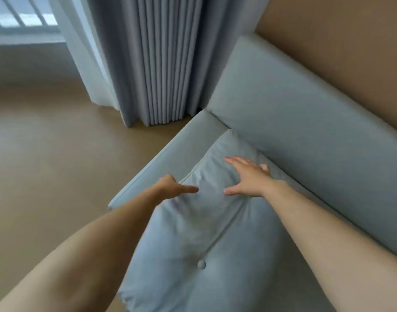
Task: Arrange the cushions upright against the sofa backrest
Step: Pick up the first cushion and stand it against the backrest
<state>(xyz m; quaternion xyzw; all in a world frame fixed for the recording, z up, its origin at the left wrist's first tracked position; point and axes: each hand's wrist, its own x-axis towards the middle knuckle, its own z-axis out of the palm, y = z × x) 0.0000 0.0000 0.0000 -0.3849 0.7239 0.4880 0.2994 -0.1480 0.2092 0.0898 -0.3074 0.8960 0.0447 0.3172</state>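
Here one pale blue cushion [199, 224], creased, with one button [201, 264], lies flat on the sofa seat below the backrest [305, 122]. Two hands: left hand [170, 188] grips its edge, right hand [249, 179] rests spread flat on it.

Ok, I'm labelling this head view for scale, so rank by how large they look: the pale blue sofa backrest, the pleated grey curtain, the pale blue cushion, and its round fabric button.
1. Pale blue sofa backrest and pleated grey curtain: alike, unranked.
2. Pale blue cushion: near the camera, partly covered by arms.
3. Round fabric button: clearly smallest.
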